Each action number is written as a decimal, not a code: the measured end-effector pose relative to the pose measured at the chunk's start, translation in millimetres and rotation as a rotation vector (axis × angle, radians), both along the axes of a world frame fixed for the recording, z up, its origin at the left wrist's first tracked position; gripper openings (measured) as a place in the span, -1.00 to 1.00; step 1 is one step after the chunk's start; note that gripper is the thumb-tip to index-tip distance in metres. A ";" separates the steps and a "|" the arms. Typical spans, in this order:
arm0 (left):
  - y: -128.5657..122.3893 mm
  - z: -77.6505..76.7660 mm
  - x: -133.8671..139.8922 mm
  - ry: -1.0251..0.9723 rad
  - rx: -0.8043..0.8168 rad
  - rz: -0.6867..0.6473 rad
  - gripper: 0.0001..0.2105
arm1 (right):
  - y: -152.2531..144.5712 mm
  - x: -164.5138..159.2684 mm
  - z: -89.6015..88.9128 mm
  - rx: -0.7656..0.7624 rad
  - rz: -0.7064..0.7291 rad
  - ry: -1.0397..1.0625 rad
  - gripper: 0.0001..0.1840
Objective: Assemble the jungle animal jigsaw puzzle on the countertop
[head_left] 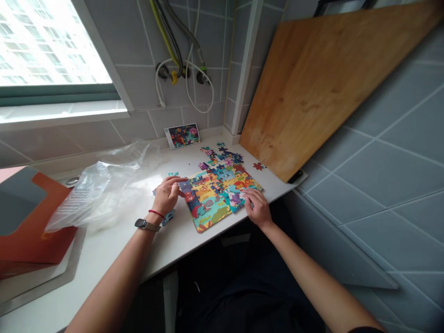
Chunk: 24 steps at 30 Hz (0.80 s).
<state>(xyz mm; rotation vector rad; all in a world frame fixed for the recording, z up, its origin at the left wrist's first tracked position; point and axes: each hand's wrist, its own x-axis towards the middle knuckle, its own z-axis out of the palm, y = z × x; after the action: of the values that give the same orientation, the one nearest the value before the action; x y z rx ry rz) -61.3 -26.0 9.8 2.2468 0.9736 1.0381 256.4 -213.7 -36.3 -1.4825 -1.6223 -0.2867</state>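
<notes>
A partly joined jigsaw puzzle (208, 210) with colourful animal pictures lies flat near the counter's front edge. At its left edge is my left hand (167, 196), index finger stretched out over the puzzle and thumb apart, holding nothing. My right hand (257, 208) has its fingers curled at the puzzle's right side. Its fingertips grip the edge of a joined jigsaw section (236, 198) showing a white rabbit, which sits slightly askew. Loose jigsaw pieces (227, 156) are heaped behind the puzzle. A few more pieces (168, 217) lie beside my left wrist, partly hidden.
A picture card (182, 136) leans against the tiled wall. Crumpled clear plastic (114, 171) and an orange box (38, 226) are on the left. A large wooden board (312, 78) leans at the right. Red pieces (258, 166) lie near its foot. Hoses and cables (180, 55) hang on the wall.
</notes>
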 end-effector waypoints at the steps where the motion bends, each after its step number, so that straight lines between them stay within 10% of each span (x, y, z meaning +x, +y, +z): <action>1: -0.2 0.1 -0.6 -0.012 -0.008 0.006 -0.56 | -0.3 -0.2 0.8 -0.001 0.000 -0.002 -0.71; 12: -9.8 3.8 4.3 -0.222 -0.054 0.226 -0.46 | -1.8 -1.0 2.4 -0.036 0.002 0.025 -0.72; 24: -18.4 -1.7 13.1 -0.131 -0.022 -0.078 -0.33 | 39.8 32.6 55.5 -0.145 0.131 0.006 -0.78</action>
<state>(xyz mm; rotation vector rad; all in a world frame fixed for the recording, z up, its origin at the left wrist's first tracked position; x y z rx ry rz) -48.2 -44.3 8.1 2.1513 0.8322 1.1184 289.0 -173.9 19.2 -1.4742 -1.7571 -0.0931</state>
